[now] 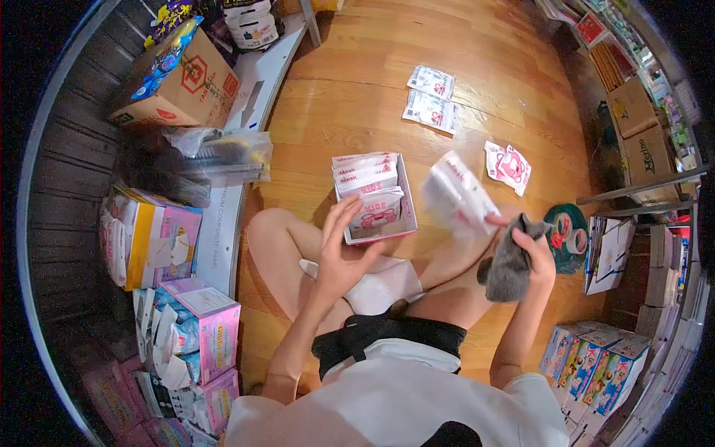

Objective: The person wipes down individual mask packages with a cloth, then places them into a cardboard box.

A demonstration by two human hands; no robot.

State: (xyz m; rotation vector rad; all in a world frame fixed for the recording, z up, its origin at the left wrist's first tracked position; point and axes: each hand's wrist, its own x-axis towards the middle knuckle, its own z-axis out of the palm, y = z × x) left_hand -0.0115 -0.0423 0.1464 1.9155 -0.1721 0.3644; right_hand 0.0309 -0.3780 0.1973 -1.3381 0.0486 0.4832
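An open white box (410, 217) stands on the wooden floor in front of my crossed legs, with several white and pink mask packets (378, 210) upright in it. My left hand (344, 257) is at the box's near left corner, thumb and fingers spread, fingertips beside the front packet. On the right, my right hand (538, 253) is closed round a bunched grey cloth (508, 270). Its outstretched fingers also pinch the lower corner of a white packet (458, 190), tilted and blurred by motion, to the right of the box.
Two flat white packets (432, 110) lie farther out on the floor, and one with a pink bear (508, 167) lies nearer. Green tape (567, 240) sits right of my right hand. Shelves with cartons (195, 86) and pink boxes (217, 328) line the left; boxes (596, 366) stand at right.
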